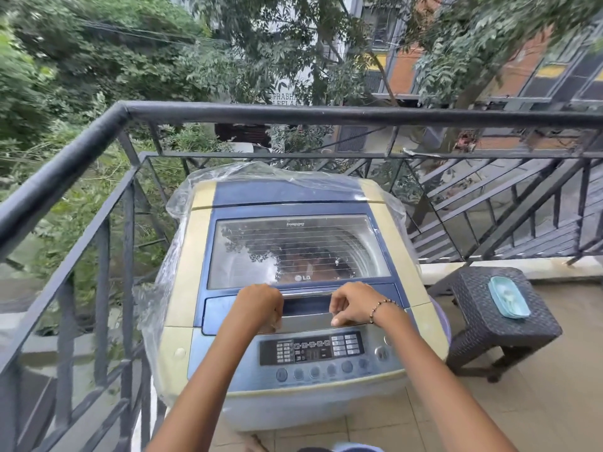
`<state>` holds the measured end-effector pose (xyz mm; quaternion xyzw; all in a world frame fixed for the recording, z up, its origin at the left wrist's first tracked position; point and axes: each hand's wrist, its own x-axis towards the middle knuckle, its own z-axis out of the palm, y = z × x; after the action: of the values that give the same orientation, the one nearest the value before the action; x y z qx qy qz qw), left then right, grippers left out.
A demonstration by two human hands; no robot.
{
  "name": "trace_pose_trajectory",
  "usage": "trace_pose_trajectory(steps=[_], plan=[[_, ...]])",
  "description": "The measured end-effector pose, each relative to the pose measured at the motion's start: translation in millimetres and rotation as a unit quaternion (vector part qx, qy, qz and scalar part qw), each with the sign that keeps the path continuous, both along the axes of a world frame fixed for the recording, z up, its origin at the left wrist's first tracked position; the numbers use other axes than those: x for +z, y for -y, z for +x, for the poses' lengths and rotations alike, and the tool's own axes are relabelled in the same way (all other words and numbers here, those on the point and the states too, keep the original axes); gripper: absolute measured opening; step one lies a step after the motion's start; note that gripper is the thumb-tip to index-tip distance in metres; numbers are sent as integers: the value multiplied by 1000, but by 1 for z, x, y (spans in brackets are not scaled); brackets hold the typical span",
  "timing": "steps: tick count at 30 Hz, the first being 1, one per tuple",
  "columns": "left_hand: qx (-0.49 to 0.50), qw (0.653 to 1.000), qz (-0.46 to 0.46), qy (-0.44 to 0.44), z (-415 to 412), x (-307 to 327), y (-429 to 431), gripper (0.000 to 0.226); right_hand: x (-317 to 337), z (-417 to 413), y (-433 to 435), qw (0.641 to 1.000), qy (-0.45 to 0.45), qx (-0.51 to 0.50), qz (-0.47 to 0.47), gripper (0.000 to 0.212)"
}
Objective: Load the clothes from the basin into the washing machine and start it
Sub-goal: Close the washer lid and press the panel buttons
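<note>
A blue and cream top-loading washing machine (293, 203) stands in the balcony corner with clear plastic wrap around its sides. Its glass lid (297, 252) lies down flat. My left hand (261, 305) and my right hand (354, 305) both have fingers curled over the lid's front handle bar (306, 293), side by side. The control panel (311, 352) with buttons sits just below my wrists. A sliver of a purple basin (443, 321) shows behind the machine's right side; another pale rim (355, 447) peeks in at the bottom edge. No clothes are visible.
A black metal railing (228, 114) encloses the balcony left and behind the machine. A dark woven stool (499, 321) stands to the right, bearing a teal soap dish (508, 296). The tiled floor (538, 386) stretches to the right.
</note>
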<state>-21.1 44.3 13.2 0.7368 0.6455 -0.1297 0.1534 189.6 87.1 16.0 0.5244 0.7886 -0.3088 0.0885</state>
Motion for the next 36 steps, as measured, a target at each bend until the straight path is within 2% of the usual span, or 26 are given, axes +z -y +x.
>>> trace_pose_trajectory(steps=[2,6,10,12,15,17,22,27,31,36], plan=[[6,1000,-8,-6,4,3,-1,25,-3,3,4,1000,-20,-3,13,26],[19,1000,-12,4,6,4,2,24,-10,24,24,990,-120,-9,68,23],[35,999,-4,19,3,2,9,22,-12,74,38,953,-235,-145,123,16],[37,999,-3,35,2,3,12,22,-16,103,41,942,-225,-194,159,14],[53,996,-11,67,2,5,16,20,-27,133,49,936,-211,-232,160,25],[66,993,-18,99,0,4,16,17,-36,142,55,939,-205,-215,174,31],[99,984,-4,145,-2,2,21,15,-50,145,76,945,-199,-124,226,28],[90,984,5,151,-2,-1,23,15,-59,146,90,946,-108,-11,307,54],[85,983,-3,165,-7,-2,19,13,-61,149,96,945,-78,2,319,71],[61,985,-16,163,-14,-5,16,11,-64,142,102,941,-70,-25,332,75]])
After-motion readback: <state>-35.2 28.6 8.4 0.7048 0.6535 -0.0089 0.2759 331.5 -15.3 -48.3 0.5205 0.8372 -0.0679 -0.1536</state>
